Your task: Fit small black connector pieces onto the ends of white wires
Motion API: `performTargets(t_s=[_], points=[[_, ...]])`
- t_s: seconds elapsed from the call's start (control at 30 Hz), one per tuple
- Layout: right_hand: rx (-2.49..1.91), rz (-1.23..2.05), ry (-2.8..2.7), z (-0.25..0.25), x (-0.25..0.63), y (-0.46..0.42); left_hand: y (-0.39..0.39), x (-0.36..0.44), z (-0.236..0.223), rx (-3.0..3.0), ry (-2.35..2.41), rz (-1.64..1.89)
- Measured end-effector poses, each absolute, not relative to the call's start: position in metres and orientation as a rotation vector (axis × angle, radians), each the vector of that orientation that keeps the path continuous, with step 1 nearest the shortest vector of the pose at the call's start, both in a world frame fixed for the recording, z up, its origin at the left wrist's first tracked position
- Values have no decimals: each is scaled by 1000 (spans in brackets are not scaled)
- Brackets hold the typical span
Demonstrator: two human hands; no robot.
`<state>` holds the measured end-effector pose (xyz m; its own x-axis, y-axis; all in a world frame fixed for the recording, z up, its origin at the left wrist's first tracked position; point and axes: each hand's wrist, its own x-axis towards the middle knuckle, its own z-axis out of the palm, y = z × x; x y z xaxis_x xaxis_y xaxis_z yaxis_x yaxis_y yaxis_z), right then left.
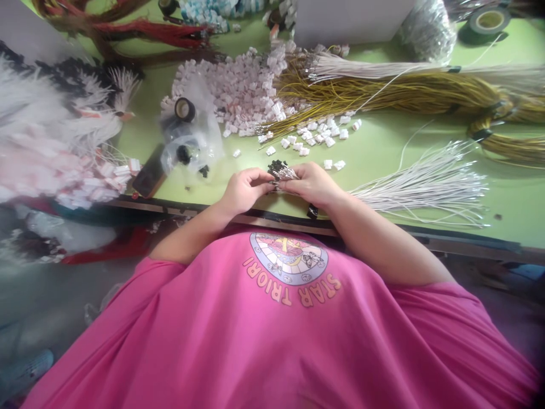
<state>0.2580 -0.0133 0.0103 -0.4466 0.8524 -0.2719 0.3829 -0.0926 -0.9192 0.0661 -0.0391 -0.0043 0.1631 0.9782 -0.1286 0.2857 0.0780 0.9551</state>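
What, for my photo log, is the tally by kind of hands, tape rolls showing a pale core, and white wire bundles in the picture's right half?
Hands: 2 (left hand, right hand)
Tape rolls: 2 (left roll, right roll)
White wire bundles: 2 (fanned bundle, upper bundle)
Total: 6, leaving out blurred strands at top right.

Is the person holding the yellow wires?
No, the yellow wires lie on the table, away from the left hand and right hand.

Yellow wires against white connector heap; large tape roll near shiny lump, perhaps plastic wrap.
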Motion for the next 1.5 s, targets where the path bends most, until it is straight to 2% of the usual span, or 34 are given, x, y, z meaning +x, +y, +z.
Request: performTargets(t_s=[0.77, 0.87, 1.1, 1.27, 1.5], points=[[-1318, 1459, -1950, 7, 256, -15, -52, 61, 3, 2065, 1326, 682], [-1326, 1432, -1894, 9, 258, -13, -52, 42, 7, 2057, 1328, 589], [-1387, 1540, -1777, 11, 258, -12, -25, -8, 1, 1960, 1708, 598], [-1382, 1555, -1773, 15, 258, -13, -13, -1, -3, 1999, 1618, 393], [-1395, 1562, -1775, 18, 257, -14, -5, 1, -9, 2042, 1654, 325]])
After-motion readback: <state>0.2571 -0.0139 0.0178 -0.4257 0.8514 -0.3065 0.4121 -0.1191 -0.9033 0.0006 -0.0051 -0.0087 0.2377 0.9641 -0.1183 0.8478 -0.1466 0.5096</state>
